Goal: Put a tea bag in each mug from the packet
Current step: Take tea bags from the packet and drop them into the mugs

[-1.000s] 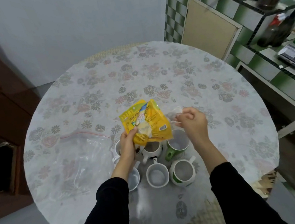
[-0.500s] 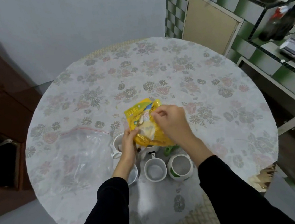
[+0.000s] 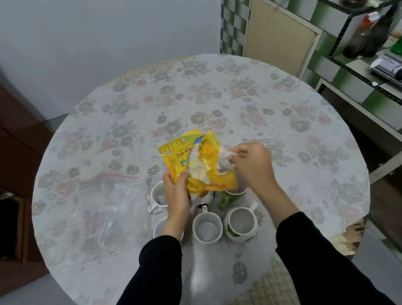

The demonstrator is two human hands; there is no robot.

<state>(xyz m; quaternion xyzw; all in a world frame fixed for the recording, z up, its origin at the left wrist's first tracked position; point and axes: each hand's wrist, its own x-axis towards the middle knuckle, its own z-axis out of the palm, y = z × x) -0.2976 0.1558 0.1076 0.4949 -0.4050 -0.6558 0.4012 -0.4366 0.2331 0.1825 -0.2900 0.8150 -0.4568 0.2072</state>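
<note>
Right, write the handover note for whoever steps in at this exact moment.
Left hand: holds the yellow packet up over the mugs.
Right hand: pinches a tea bag at the packet's mouth, not yet dropped.
Mugs: six clustered at the near edge of the table. The far-left mug seems to hold a bag already; the near middle mug and near right mug look empty; the others are partly hidden.
Left: one bag in each remaining mug.
</note>
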